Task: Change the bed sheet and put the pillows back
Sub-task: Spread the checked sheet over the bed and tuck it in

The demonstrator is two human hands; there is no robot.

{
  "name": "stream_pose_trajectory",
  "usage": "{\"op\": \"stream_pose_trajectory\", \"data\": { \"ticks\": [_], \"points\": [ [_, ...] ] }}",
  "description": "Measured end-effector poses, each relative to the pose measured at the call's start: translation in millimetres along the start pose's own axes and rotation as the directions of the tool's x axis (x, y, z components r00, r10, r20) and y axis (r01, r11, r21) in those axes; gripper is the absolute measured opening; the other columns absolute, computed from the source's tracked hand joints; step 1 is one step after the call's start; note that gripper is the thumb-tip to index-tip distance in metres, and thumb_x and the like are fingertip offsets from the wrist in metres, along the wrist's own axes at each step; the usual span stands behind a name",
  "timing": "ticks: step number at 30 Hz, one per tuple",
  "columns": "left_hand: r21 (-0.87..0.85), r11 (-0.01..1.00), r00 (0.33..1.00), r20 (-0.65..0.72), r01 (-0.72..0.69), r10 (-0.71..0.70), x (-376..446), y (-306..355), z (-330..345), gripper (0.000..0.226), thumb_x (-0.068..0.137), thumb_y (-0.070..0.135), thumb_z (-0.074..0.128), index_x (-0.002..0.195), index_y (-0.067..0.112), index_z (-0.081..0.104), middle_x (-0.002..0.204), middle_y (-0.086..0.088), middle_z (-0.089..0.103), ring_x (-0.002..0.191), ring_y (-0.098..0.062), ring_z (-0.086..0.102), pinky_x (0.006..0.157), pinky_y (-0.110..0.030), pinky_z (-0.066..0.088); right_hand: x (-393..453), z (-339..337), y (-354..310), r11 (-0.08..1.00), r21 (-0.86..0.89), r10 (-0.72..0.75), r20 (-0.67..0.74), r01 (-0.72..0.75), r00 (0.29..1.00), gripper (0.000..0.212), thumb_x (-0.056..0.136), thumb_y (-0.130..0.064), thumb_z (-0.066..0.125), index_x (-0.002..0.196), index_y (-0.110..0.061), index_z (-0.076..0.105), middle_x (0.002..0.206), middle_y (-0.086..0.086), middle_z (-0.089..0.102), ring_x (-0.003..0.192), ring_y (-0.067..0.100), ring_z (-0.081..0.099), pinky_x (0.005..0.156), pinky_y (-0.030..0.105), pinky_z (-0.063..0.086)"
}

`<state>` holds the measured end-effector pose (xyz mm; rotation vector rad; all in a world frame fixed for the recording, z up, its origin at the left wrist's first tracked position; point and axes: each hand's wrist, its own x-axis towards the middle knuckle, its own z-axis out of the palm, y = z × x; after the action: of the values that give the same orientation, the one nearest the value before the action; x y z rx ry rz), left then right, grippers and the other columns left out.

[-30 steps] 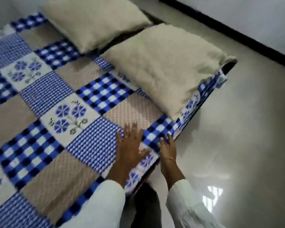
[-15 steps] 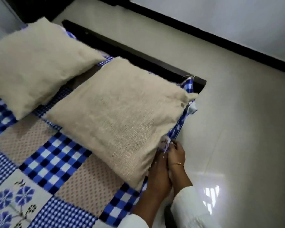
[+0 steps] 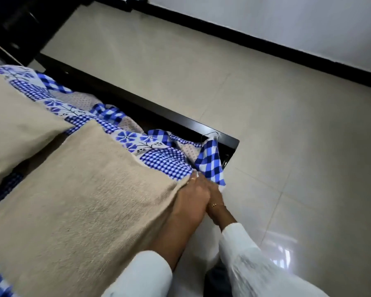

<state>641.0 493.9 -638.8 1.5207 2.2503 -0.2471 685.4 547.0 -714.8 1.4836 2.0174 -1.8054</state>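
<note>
Both hands have slid up the bed edge to the corner, left hand (image 3: pixel 193 194) and right hand (image 3: pixel 215 197) together, grip on bed sheet (image 3: pixel 210 166) unclear, near pillow (image 3: pixel 84 189); tucking nearly done.

I see a cotton-like sheet (image 3: pixel 159 159), matt, printed in blue checks and flowers. The pillows (image 3: pixel 77 202) wear coarse beige woven cloth, rough-looking. The bed frame (image 3: pixel 180 120) is dark with a slight sheen. Floor tiles (image 3: pixel 287 125) are glossy and reflective. My sleeves (image 3: pixel 251 262) are white textured cloth; a thin gold-coloured bangle (image 3: pixel 216 204) glints.
</note>
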Motion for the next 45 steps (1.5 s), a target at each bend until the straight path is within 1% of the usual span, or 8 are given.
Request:
{"op": "stream_pose_trajectory", "data": {
  "ticks": [5,11,14,23,27,33,39,45],
  "points": [
    [-0.302,0.952,0.987,-0.124,0.057,-0.099,65,-12,-38,0.033,0.083,-0.003,0.048,0.112,0.005,0.061,0.113,-0.011,0.058,0.107,-0.026,0.053,0.087,-0.034,0.046,22,-47,25,0.983,-0.082,0.137,-0.277,-0.166,0.951,0.016,0.08,-0.003,0.064,0.094,0.001,0.071,0.092,0.022,0.068,0.087,0.03,0.062,0.065,0.025,0.032],
    [0.062,0.994,0.985,0.139,0.092,-0.1,112,-62,-48,0.035,0.092,0.02,0.045,0.126,0.014,0.051,0.128,-0.01,0.056,0.118,-0.028,0.051,0.094,-0.035,0.041,40,-59,27,0.914,-0.197,0.274,-0.346,-0.355,0.898,0.038,0.084,0.001,0.052,0.121,-0.008,0.057,0.126,0.016,0.048,0.116,0.033,0.046,0.091,0.031,0.039],
    [0.04,0.997,0.922,0.38,0.06,-0.071,125,-89,-33,0.042,0.095,0.039,0.043,0.133,0.022,0.046,0.138,-0.008,0.048,0.126,-0.026,0.045,0.101,-0.036,0.037,57,-55,5,0.956,-0.283,-0.066,-0.477,-0.082,0.876,0.042,0.074,0.01,0.048,0.107,-0.007,0.067,0.115,0.017,0.058,0.104,0.038,0.054,0.081,0.04,0.051],
    [0.016,0.997,0.753,0.656,-0.072,0.044,146,-98,3,0.055,0.094,0.06,0.023,0.143,0.037,0.031,0.153,-0.001,0.029,0.139,-0.021,0.026,0.112,-0.036,0.022,102,-3,13,0.873,-0.465,-0.172,-0.009,0.148,0.985,0.076,0.093,-0.058,0.013,0.118,-0.008,0.064,0.124,0.02,0.057,0.111,0.04,0.057,0.092,0.047,0.048],
    [-0.022,1.0,0.69,0.724,-0.013,0.025,162,-101,16,0.052,0.093,0.056,0.03,0.14,0.034,0.038,0.15,-0.001,0.034,0.136,-0.023,0.033,0.108,-0.038,0.026,113,2,0,0.938,-0.347,0.006,0.053,0.013,0.999,0.062,0.084,-0.034,0.019,0.114,-0.005,0.066,0.12,0.019,0.059,0.105,0.034,0.052,0.088,0.033,0.039],
    [-0.062,0.988,0.937,0.314,-0.142,0.154,174,-118,17,0.027,0.092,0.023,0.044,0.114,0.02,0.057,0.122,-0.002,0.055,0.115,-0.021,0.048,0.093,-0.033,0.037,128,1,-6,0.932,-0.28,0.312,0.293,-0.232,0.904,0.038,0.101,-0.021,0.032,0.128,-0.001,0.051,0.135,0.019,0.05,0.124,0.032,0.045,0.101,0.032,0.034],
    [0.198,0.964,0.801,0.598,-0.176,0.023,190,-153,22,0.041,0.095,0.043,0.034,0.133,0.035,0.046,0.145,0.004,0.037,0.137,-0.018,0.025,0.112,-0.053,0.013,140,-4,-14,0.915,-0.231,0.398,0.384,-0.331,0.833,0.038,0.101,-0.019,0.029,0.132,-0.006,0.048,0.14,0.02,0.044,0.128,0.032,0.042,0.101,0.03,0.031],
    [0.133,0.984,0.605,0.776,0.12,-0.179,190,-150,11,0.058,0.092,0.054,0.031,0.14,0.023,0.041,0.149,-0.006,0.035,0.135,-0.022,0.035,0.108,-0.034,0.028,141,8,-27,0.85,-0.18,0.506,0.542,-0.495,0.671,0.047,0.087,-0.045,0.042,0.119,-0.016,0.06,0.132,0.007,0.054,0.118,0.023,0.052,0.105,0.032,0.034]
  ]
}}
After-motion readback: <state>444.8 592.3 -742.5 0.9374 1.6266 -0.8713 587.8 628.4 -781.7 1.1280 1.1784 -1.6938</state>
